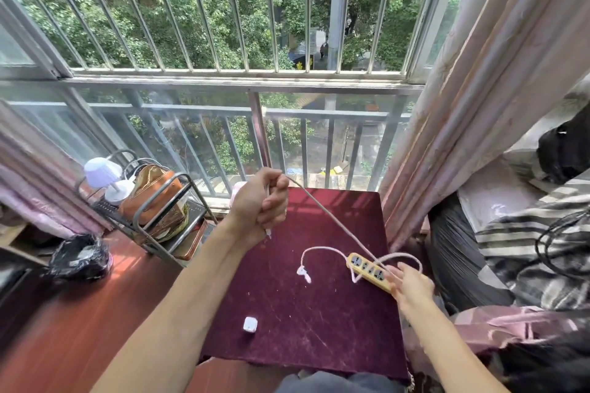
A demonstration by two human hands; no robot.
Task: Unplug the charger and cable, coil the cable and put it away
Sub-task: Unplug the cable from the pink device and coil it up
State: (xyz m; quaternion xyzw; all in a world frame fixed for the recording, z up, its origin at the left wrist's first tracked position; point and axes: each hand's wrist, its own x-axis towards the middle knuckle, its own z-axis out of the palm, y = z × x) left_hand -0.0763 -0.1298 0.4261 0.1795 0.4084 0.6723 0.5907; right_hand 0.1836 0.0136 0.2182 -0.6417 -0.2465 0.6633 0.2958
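A thin pale cable (335, 218) runs taut across the maroon table (287, 313). My left hand (260, 201) is raised above the table's far edge and grips one end of it, a short tip hanging below the fist. My right hand (410, 285) pinches the cable near the right edge, over the yellow power strip (370, 271). The strip's own pink-white cord (322, 249) loops on the table and ends in a plug (303, 273). A small white charger (250, 324) lies loose near the front of the table, apart from the cable.
A metal rack (159, 210) with a tan bag and a small lavender lamp (103, 172) stands at the left by the window railing. A black-lined bin (79, 257) sits on the wooden floor. Pink curtains (463, 105) and a striped blanket (526, 233) crowd the right.
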